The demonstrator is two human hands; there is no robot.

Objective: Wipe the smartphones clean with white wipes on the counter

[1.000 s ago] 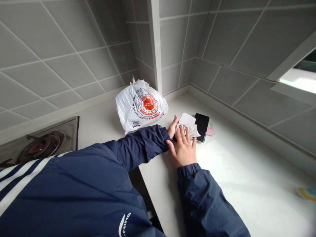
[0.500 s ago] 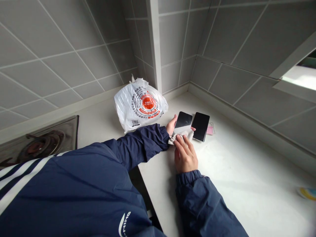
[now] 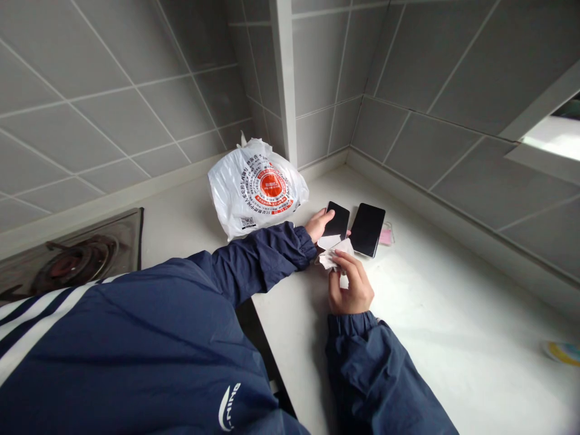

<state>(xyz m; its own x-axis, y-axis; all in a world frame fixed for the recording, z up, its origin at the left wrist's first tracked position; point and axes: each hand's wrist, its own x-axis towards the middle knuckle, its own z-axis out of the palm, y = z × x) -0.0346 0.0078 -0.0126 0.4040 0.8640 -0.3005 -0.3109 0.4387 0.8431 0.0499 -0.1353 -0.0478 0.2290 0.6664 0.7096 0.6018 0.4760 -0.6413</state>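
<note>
My left hand [image 3: 318, 225] grips a smartphone [image 3: 338, 222] with a dark, glossy screen, the thumb lying over its upper left edge and fingertips showing at the right edge. A pale reflection crosses the lower part of that screen. Between the thumb and fingers of my right hand [image 3: 353, 287] is a crumpled whitish tissue [image 3: 334, 255], close by the phone's lower end. A second, larger dark-screened phone [image 3: 368, 229] lies on the counter just to the right. Beneath its right side a pink item [image 3: 386, 234] with a clear edge sticks out.
A white plastic bag [image 3: 244, 187] with a red round print stands behind my left forearm. The gas stove [image 3: 77, 257] is at the left. Grey tiled walls meet behind the white counter [image 3: 444, 314]. A yellow and blue object [image 3: 563, 352] lies at the far right.
My right hand has drawn back slightly to the right and down with the tissue, showing more of the screen. My left thumb has moved onto the phone's face.
</note>
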